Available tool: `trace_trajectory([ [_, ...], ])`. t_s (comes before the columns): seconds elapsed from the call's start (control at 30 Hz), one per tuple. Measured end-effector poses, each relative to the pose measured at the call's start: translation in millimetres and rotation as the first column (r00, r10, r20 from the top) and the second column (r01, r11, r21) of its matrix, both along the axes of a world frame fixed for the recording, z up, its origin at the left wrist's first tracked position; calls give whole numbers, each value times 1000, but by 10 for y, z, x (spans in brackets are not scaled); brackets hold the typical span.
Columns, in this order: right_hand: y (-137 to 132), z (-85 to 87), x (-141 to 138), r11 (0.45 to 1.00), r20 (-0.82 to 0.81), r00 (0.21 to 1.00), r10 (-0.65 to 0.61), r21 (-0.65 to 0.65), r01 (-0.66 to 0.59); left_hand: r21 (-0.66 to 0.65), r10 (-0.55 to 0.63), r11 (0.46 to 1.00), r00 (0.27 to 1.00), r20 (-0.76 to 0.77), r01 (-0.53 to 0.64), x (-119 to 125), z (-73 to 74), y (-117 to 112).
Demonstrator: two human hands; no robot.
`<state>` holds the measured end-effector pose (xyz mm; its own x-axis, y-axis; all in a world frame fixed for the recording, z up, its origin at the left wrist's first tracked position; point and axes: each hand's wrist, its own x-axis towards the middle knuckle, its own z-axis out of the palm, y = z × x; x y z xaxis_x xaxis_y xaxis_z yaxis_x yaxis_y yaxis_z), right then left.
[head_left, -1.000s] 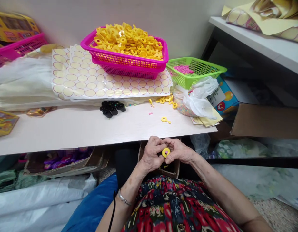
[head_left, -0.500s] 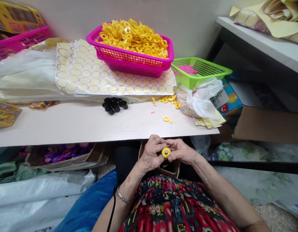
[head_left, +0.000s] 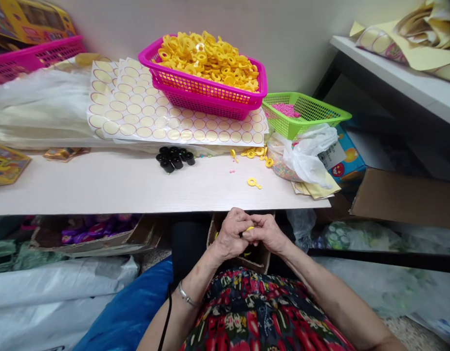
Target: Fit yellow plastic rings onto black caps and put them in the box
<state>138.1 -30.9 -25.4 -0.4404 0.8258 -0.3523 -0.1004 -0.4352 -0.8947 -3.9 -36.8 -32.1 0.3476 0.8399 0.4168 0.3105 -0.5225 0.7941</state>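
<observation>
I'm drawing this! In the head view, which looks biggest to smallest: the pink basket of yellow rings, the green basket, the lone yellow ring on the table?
1. pink basket
2. green basket
3. yellow ring

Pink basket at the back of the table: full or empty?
Full. Yellow rings are heaped above the rim of the pink basket, which stands on the sticker sheets.

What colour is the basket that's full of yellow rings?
The basket is bright pink, heaped with yellow rings. The head view shows it plainly.
</observation>
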Motion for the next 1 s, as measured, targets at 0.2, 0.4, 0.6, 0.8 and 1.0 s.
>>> trace_trajectory([
  [0.2, -90, -50, -3, 999, -103, 994, 44, -18, -46, -7, 44, 999, 999, 23, -44, -71, -5, -43],
  [0.4, -112, 2, 16, 997, -82, 994, 72, -15, -74, 84, 1, 996, 998, -70, 4, -25, 2, -55],
  [0.6, -124, -190, -19, 999, -52, 998, -30, -27, 29, -57, 44, 997, 999, -4, -44, -58, -135, -66],
  [0.8, -147, -115, 9, 995, -138, 990, -16, -103, 2, -82, 76, 994, 997, -2, -76, -78, -111, -85],
  [1.0, -136, -85, 42, 994, -108, 994, 8, -105, -20, -73, 81, 994, 997, -4, -81, -26, -80, -86],
])
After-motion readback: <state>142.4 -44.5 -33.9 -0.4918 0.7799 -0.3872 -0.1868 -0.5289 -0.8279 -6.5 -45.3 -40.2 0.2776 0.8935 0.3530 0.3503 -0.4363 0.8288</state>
